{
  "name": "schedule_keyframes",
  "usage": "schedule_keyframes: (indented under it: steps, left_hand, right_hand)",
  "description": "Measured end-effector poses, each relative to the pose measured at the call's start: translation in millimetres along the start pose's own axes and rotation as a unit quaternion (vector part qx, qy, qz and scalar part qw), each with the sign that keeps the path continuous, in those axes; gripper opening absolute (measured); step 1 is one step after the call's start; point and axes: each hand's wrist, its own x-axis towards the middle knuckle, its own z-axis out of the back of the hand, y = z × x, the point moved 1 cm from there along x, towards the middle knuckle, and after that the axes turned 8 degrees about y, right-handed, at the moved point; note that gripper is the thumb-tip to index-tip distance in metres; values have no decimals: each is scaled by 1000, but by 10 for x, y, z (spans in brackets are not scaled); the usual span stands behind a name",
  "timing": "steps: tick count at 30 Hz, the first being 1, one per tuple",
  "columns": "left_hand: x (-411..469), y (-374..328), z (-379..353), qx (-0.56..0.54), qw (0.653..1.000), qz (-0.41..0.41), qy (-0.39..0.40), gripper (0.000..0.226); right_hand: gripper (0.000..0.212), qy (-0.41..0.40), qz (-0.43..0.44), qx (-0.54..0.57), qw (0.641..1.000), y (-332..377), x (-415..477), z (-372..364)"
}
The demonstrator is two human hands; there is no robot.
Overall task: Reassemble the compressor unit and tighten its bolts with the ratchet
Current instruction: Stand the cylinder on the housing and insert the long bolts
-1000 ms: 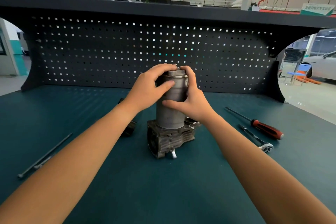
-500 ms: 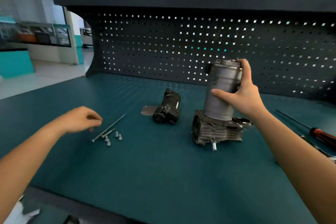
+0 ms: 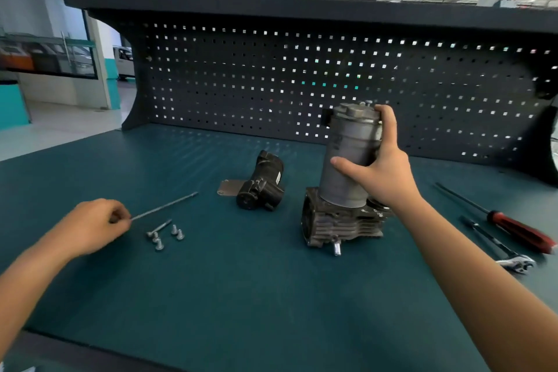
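1. Grips the grey cylinder (image 3: 347, 157) with the right hand (image 3: 377, 172), thumb across the near side, fingers curled round the back near the cap.
2. Holds it upright on the finned compressor base (image 3: 338, 225), right of centre on the teal bench top (image 3: 241, 296).
3. Pinches the near end of the long bolt (image 3: 164, 207) with the left hand (image 3: 90, 226), fingers curled tight.
4. Shows short bolts (image 3: 166, 235) just right of that hand, a black motor housing (image 3: 262, 187) beyond.
5. Shows ratchet (image 3: 498, 248) and red-handled screwdriver (image 3: 513, 226) lying untouched at right.
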Motion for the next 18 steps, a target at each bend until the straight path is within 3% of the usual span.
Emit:
schedule_keyframes:
  steps: [2, 4, 6, 8, 11, 14, 18]
  left_hand:
    - [102, 69, 3, -91, 989, 5, -114, 15]
    - [202, 52, 70, -202, 956, -22, -212, 8]
    - [283, -50, 209, -275, 918, -37, -282, 18]
    - [319, -293, 428, -357, 881, -37, -308, 34]
    - [283, -849, 861, -400, 857, -70, -318, 55]
    - [113, -1630, 1244, -435, 820, -172, -331, 36]
    - [-146, -2658, 1602, -508, 710, -327, -363, 27]
  right_hand:
    - [94, 4, 5, 4, 1000, 1, -1, -6]
    - [93, 6, 8, 4, 1000, 1, 0, -9]
    - [94, 5, 8, 3, 1000, -8, 5, -8]
    - [96, 8, 5, 3, 1000, -16, 8, -8]
    - [96, 14, 3, 9, 1000, -5, 4, 4]
    - [94, 15, 9, 7, 1000, 20, -6, 13]
    - [91, 19, 8, 7, 1000, 37, -2, 32]
